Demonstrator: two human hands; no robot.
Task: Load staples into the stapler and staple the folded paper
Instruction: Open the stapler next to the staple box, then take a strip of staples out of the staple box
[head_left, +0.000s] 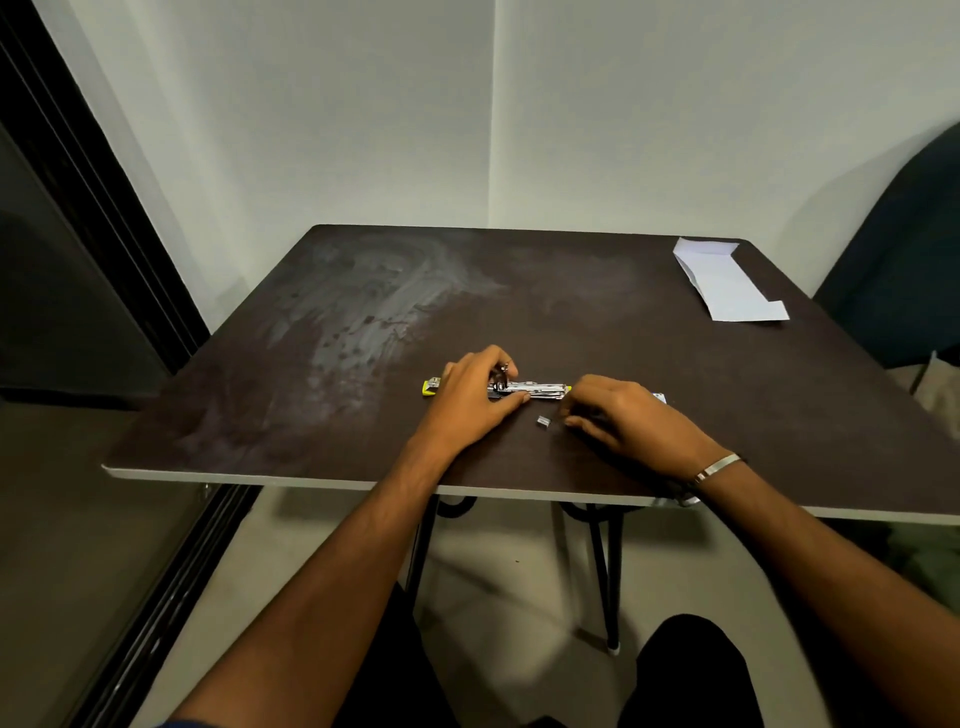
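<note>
Stapler lies opened flat, staples beside it

Stapler (524, 391) lies mid-table, left hand (470, 397) clamped on its stiff metal body. Right hand (623, 415) pinches together near a brittle-looking staple strip (544, 421); grip its sides gently. Folded paper (727, 283) sits far right

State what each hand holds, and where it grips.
Left hand pins the opened stapler near its hinge. Right hand: fingertips pinched by the loose staples; hold unclear.

A plain room corner: bare white walls (363, 104), dark table (519, 291) (folding legs).
</note>
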